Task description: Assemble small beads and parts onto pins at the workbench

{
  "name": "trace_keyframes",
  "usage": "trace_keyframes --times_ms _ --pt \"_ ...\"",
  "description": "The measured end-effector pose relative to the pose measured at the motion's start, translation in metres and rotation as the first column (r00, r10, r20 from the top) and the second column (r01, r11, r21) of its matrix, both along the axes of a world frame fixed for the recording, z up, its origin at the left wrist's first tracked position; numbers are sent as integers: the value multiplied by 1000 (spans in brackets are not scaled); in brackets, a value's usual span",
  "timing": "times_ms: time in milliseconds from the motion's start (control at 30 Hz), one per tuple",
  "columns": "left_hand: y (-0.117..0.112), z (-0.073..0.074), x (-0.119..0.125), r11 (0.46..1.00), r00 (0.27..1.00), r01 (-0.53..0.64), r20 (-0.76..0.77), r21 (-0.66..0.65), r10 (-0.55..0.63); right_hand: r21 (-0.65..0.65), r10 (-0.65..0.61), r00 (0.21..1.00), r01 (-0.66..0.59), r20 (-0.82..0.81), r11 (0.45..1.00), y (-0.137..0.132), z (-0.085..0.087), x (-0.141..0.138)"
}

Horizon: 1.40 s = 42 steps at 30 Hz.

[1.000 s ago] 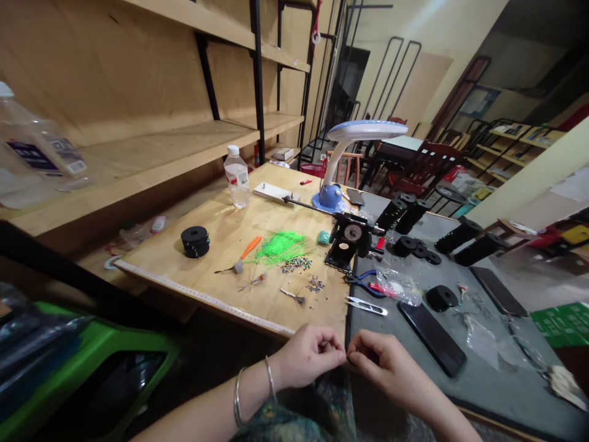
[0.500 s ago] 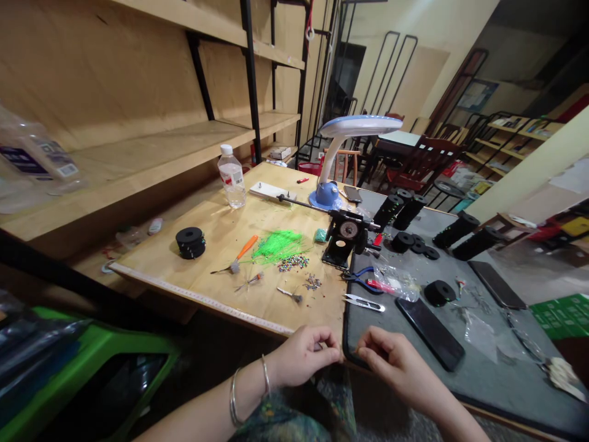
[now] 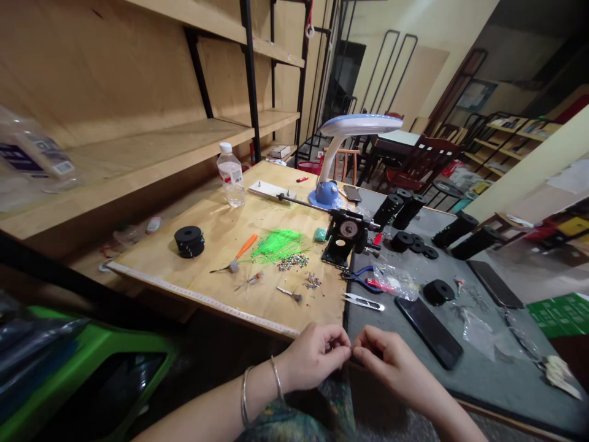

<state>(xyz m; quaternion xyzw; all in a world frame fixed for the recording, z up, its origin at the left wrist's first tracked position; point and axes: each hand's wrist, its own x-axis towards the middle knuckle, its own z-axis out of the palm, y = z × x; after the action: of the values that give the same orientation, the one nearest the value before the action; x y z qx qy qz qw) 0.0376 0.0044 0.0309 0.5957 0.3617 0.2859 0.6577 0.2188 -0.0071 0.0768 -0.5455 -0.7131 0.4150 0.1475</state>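
My left hand (image 3: 319, 356) is closed in a pinch at the table's front edge, two bangles on its wrist. Almost touching it, my right hand (image 3: 381, 357) also pinches, thumb against forefinger. Whatever lies between the fingertips is too small to make out. Beyond the hands are white thread snips (image 3: 363, 301), blue-handled pliers (image 3: 363, 279) and a dark phone (image 3: 429, 331). On the wood lie a heap of small coloured beads (image 3: 293, 263), a bundle of bright green strands (image 3: 278, 244), small metal bits (image 3: 313, 281) and an orange-handled tool (image 3: 246, 247).
A black device with a dial (image 3: 345, 236) stands mid-table below a blue and white lamp (image 3: 327, 193). Black foam spools (image 3: 189, 241) sit at the left, and more black rolls (image 3: 455, 229) at the right. A water bottle (image 3: 231, 175) stands near the shelves (image 3: 184, 141).
My left hand has moved right and slightly up, and my right hand slightly left, so the fingertips now nearly meet. The things on the table have stayed put.
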Motion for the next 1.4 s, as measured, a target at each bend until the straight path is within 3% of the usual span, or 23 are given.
trace_keyframes --times_ms 233,467,733,867,1000,1200,1400 --pt "1 -6 -5 999 999 38 9 -34 -38 13 0 1000 0 -3 1000 -1 0 2" --pt "3 -13 -13 999 999 33 -44 24 -32 -18 -29 999 28 -26 999 0 -5 8" --pt "2 -6 -13 1000 999 20 -26 -24 -20 -63 -62 997 58 -49 996 2 -8 7" --pt "1 0 -7 999 1000 4 -25 45 -2 -86 -34 996 26 -88 996 3 -4 0" --pt "1 -2 -1 996 1000 -24 -16 86 26 -65 -23 997 18 -75 998 2 -4 -3" --pt "1 -11 -2 998 999 -43 -16 52 44 1 -19 999 19 -37 1000 1 -13 0" --pt "0 -11 -9 1000 999 -14 -47 27 15 9 -19 999 19 -36 1000 1 -15 1"
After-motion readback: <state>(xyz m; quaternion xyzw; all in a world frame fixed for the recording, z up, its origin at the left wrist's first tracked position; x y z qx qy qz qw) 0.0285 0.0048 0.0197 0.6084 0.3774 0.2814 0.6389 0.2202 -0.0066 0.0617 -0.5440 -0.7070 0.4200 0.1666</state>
